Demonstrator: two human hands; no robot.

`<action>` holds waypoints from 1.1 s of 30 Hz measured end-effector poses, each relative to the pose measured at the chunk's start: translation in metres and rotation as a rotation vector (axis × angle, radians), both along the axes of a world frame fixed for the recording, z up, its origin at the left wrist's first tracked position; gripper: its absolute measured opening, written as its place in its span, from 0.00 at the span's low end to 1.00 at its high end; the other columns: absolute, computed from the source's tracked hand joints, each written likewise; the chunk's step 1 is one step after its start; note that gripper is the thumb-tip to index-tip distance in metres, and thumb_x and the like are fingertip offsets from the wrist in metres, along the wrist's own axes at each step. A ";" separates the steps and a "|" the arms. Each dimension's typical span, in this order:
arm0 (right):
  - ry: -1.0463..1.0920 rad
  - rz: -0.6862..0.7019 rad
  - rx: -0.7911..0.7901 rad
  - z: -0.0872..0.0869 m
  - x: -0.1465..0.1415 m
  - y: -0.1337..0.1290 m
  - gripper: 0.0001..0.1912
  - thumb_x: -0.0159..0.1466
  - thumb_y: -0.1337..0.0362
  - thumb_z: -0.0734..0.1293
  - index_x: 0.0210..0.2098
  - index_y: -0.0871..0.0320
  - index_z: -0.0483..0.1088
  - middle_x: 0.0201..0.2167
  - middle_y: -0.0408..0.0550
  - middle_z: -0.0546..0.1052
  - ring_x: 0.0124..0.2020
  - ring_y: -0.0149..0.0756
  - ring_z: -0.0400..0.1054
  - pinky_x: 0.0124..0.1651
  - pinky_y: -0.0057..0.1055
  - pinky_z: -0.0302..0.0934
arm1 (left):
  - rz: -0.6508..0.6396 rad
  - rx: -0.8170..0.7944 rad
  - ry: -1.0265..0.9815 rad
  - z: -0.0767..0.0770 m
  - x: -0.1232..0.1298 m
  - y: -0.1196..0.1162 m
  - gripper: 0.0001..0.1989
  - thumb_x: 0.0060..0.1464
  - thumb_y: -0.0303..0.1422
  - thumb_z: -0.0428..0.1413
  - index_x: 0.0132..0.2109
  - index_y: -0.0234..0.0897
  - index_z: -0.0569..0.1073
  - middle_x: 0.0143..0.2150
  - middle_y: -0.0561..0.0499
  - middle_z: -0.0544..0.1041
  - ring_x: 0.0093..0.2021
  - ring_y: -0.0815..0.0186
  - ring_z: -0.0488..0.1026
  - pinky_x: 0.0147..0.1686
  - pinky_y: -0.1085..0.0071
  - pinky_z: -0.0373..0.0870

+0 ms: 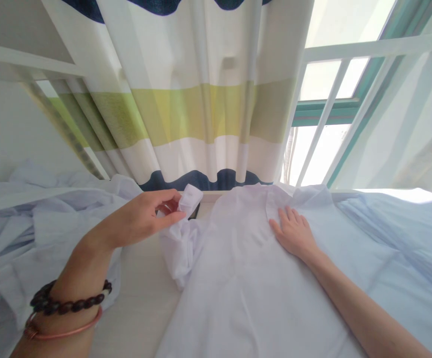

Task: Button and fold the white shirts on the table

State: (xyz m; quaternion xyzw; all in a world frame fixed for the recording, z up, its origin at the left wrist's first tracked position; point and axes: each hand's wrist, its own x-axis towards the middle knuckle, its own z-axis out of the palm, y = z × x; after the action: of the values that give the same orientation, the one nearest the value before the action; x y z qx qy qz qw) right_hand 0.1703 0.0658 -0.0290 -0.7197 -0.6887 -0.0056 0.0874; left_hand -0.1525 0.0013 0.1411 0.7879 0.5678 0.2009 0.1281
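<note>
A white garment, seemingly a shirt or coat (234,278), lies spread over a pale surface in front of me. My left hand (152,214) pinches the end of its sleeve (190,199) between thumb and fingers, lifting it a little. Below that end the rest of the sleeve hangs bunched and wrinkled. My right hand (294,231) rests flat on the cloth near the collar (283,199), fingers stretched out and slightly apart. The garment's near end runs out of view at the bottom.
Crumpled white cloth (44,233) is heaped at the left. Folded pale blue-white cloth (398,238) lies at the right. Behind hangs a striped curtain (208,114), beside white railing bars (322,124) and a green-framed window (327,112). A bare strip of the surface (137,293) shows between the cloths.
</note>
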 end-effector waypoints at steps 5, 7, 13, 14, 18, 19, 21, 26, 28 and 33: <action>0.032 0.005 -0.009 0.003 0.000 0.001 0.32 0.69 0.54 0.50 0.65 0.69 0.54 0.67 0.63 0.53 0.68 0.52 0.44 0.65 0.46 0.40 | -0.223 -0.056 0.027 -0.018 0.027 0.005 0.11 0.61 0.39 0.50 0.42 0.37 0.73 0.40 0.53 0.75 0.40 0.66 0.70 0.43 0.72 0.65; 0.066 0.017 0.000 0.004 0.000 0.002 0.32 0.69 0.55 0.51 0.65 0.70 0.54 0.67 0.64 0.52 0.68 0.53 0.44 0.65 0.46 0.39 | -0.304 -0.189 0.146 -0.031 0.033 0.007 0.10 0.61 0.36 0.50 0.41 0.37 0.74 0.41 0.52 0.75 0.42 0.64 0.71 0.44 0.70 0.64; 0.114 0.034 0.042 0.003 0.001 0.002 0.32 0.69 0.53 0.51 0.64 0.70 0.56 0.66 0.65 0.54 0.67 0.54 0.45 0.65 0.47 0.40 | -0.345 -0.220 0.332 -0.069 0.062 0.007 0.09 0.59 0.31 0.49 0.38 0.38 0.75 0.36 0.51 0.76 0.36 0.62 0.73 0.38 0.67 0.68; 0.119 0.041 0.059 0.003 0.003 0.002 0.31 0.69 0.53 0.51 0.64 0.68 0.57 0.66 0.63 0.55 0.67 0.52 0.46 0.65 0.46 0.41 | -0.349 -0.131 0.302 -0.074 0.072 0.004 0.10 0.58 0.28 0.48 0.40 0.38 0.74 0.37 0.50 0.76 0.37 0.62 0.73 0.40 0.66 0.68; 0.137 0.015 0.155 0.006 0.027 0.015 0.27 0.70 0.53 0.49 0.59 0.60 0.63 0.61 0.57 0.65 0.62 0.46 0.57 0.61 0.40 0.51 | -0.535 0.102 0.214 -0.103 0.110 -0.012 0.14 0.58 0.25 0.50 0.50 0.40 0.71 0.53 0.48 0.73 0.54 0.58 0.69 0.56 0.60 0.63; 0.139 -0.020 0.189 0.007 0.037 0.021 0.28 0.70 0.54 0.48 0.61 0.62 0.61 0.61 0.58 0.65 0.61 0.47 0.57 0.60 0.41 0.52 | -0.595 0.108 0.213 -0.112 0.116 -0.015 0.17 0.60 0.30 0.51 0.56 0.41 0.68 0.58 0.48 0.70 0.59 0.57 0.65 0.59 0.60 0.61; 0.133 -0.094 0.254 0.008 0.060 0.034 0.31 0.69 0.56 0.48 0.65 0.70 0.52 0.64 0.64 0.58 0.64 0.50 0.51 0.62 0.44 0.49 | -0.687 0.121 0.232 -0.128 0.123 -0.019 0.25 0.63 0.37 0.50 0.65 0.44 0.58 0.66 0.50 0.62 0.66 0.56 0.57 0.63 0.58 0.56; 0.088 -0.070 0.292 0.008 0.105 0.065 0.36 0.68 0.56 0.52 0.67 0.76 0.41 0.70 0.64 0.40 0.70 0.46 0.33 0.68 0.41 0.37 | -0.697 0.091 0.275 -0.144 0.122 -0.018 0.28 0.66 0.42 0.44 0.69 0.48 0.47 0.70 0.54 0.51 0.69 0.58 0.50 0.66 0.56 0.50; 0.073 -0.033 0.278 0.008 0.113 0.075 0.36 0.69 0.56 0.52 0.67 0.74 0.41 0.70 0.62 0.40 0.70 0.46 0.32 0.68 0.41 0.36 | -0.699 0.095 0.270 -0.142 0.121 -0.018 0.28 0.66 0.42 0.44 0.69 0.49 0.47 0.70 0.55 0.51 0.68 0.59 0.51 0.66 0.57 0.50; 0.052 0.042 0.206 0.015 0.125 0.098 0.27 0.71 0.56 0.51 0.64 0.66 0.54 0.65 0.61 0.58 0.67 0.48 0.46 0.66 0.49 0.43 | -0.695 0.086 0.267 -0.140 0.121 -0.019 0.28 0.65 0.43 0.45 0.69 0.49 0.48 0.70 0.55 0.51 0.68 0.58 0.50 0.66 0.57 0.50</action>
State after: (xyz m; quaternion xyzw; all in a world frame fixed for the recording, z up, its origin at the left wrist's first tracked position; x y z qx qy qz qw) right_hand 0.2957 0.1635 -0.0137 -0.6923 -0.6968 -0.0558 0.1789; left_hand -0.0314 -0.0173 0.0006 0.9575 0.2694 0.0645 0.0802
